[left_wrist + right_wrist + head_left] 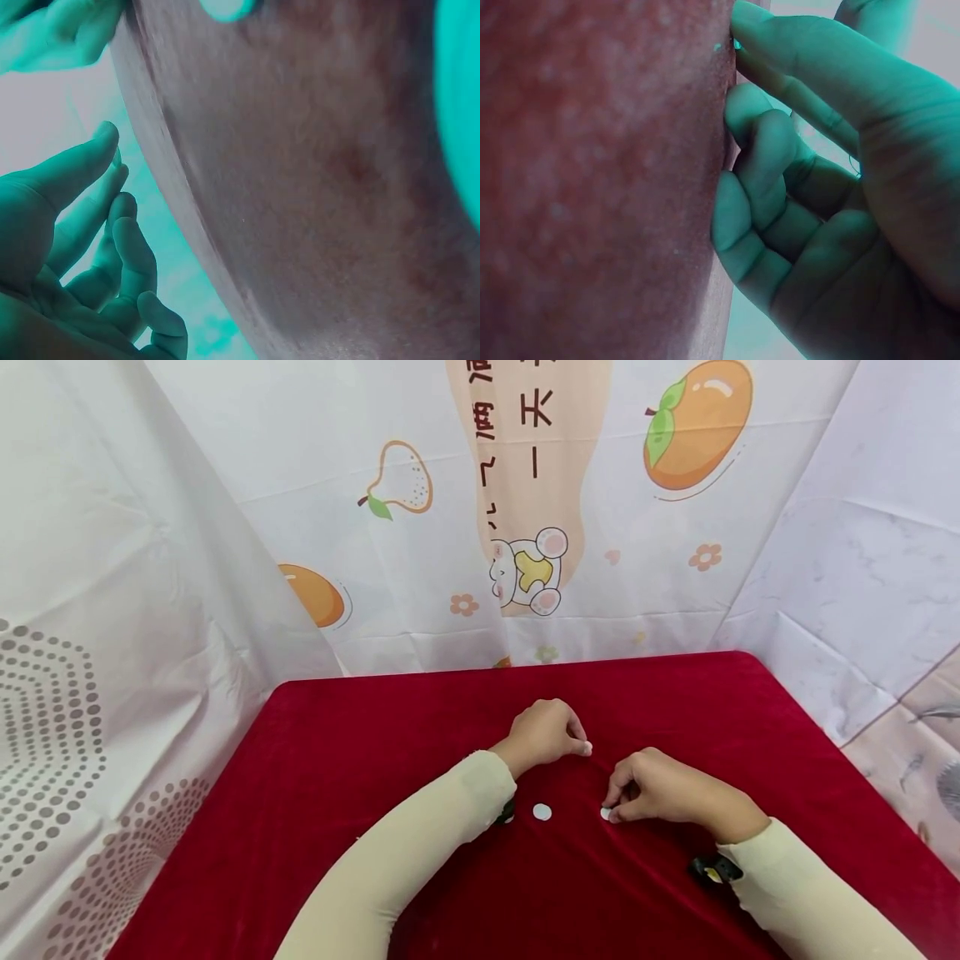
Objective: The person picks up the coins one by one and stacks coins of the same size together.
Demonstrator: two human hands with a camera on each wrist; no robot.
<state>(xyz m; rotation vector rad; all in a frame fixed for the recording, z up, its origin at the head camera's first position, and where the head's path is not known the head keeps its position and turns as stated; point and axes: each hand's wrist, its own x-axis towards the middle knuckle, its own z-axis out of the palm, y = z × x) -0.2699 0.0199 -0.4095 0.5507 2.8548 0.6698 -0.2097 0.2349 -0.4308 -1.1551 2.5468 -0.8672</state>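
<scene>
In the head view a small round white disc lies flat on the red cloth, between and nearer than the two hands. My left hand is over the cloth at the far side, pinching a thin white disc between thumb and index finger. The left wrist view shows this disc edge-on at the fingertips, with the other fingers loosely bent. Lower and to the right, my right hand pinches another white disc at the cloth. Its remaining fingers curl against the cloth in the right wrist view, where thumb and fingertips mostly hide the disc.
Red velvety cloth covers the table, with soft creases near the right hand. Printed white curtains hang behind the table and along both sides. A dark wrist strap sits at the right sleeve.
</scene>
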